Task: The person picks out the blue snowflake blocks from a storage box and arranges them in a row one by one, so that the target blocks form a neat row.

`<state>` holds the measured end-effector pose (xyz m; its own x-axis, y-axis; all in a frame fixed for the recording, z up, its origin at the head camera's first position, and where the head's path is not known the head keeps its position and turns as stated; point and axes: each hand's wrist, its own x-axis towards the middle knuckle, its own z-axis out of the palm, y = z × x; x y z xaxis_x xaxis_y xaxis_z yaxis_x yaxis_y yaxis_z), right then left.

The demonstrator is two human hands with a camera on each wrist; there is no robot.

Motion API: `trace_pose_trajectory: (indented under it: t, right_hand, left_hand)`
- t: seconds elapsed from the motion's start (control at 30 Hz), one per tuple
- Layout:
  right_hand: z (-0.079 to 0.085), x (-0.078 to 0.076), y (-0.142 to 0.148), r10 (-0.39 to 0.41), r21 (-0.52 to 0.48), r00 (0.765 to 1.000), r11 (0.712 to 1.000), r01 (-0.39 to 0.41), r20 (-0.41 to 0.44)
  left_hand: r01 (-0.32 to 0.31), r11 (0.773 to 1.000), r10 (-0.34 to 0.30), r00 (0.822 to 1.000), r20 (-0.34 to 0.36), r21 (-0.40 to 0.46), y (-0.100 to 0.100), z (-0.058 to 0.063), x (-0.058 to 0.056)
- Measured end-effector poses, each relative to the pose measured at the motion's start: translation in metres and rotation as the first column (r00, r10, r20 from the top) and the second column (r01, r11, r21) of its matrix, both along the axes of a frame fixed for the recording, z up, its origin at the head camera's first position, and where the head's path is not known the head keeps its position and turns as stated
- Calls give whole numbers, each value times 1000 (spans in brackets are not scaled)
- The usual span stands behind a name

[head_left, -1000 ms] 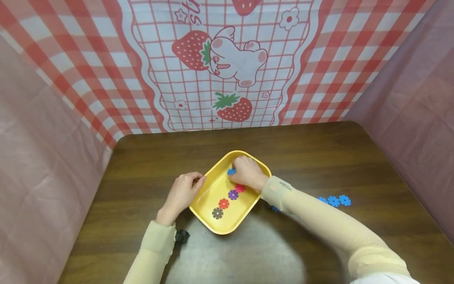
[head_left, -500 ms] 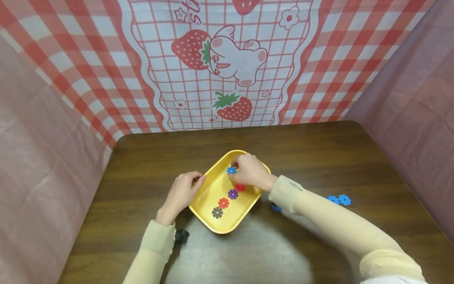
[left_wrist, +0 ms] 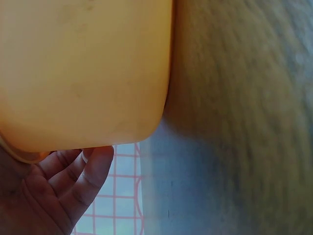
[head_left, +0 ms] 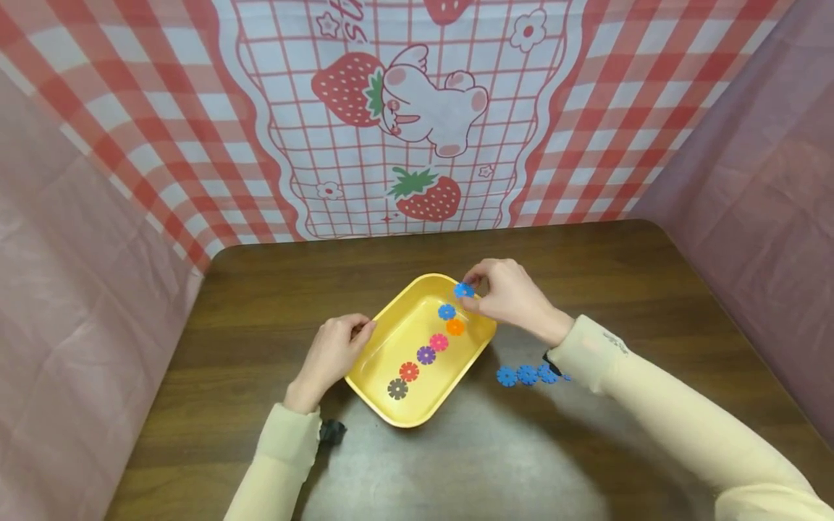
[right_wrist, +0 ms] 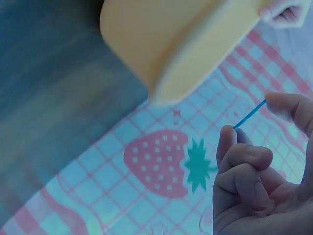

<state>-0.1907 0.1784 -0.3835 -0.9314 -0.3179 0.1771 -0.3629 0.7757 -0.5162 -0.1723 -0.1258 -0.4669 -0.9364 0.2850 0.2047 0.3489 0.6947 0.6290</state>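
My left hand [head_left: 332, 354] grips the near-left rim of a yellow plastic tray [head_left: 368, 362]; in the left wrist view its fingers [left_wrist: 93, 171] press against the tray's edge. My right hand [head_left: 515, 295] pinches a blue snowflake disc [head_left: 464, 290] between thumb and fingertip, over the tray's far-right rim. The right wrist view shows this disc [right_wrist: 249, 114] edge-on, the other fingers curled into the palm. Inside the tray a slanting row runs from a dark grey disc [head_left: 397, 388] through red, purple, pink [head_left: 439, 342] and orange [head_left: 455, 327] ones to a blue disc [head_left: 446, 312].
Several blue discs [head_left: 528, 374] lie in a row on the wooden table [head_left: 274, 289] right of the tray, partly hidden by my right sleeve. A small black object [head_left: 332, 432] is beside my left wrist. A checked strawberry cloth [head_left: 417, 181] hangs behind the table.
My right hand has moved right and out of the tray, pinching a blue disc. An orange and a blue disc in the tray now show, and more blue discs on the table are uncovered.
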Motion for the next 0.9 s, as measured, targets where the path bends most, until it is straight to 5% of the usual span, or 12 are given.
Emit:
trace_pose_trajectory:
  t: [0.5,0.9]
  right_hand:
    - [13,32,82,-140,21,987,990,142,-75]
    - [0,68,154,-314,63,949,947,315,-26]
  left_hand:
    - [9,1000,-9,1000,1,-5,1,1,-1]
    - [7,1000,-7,1000,3,9,0,2,2]
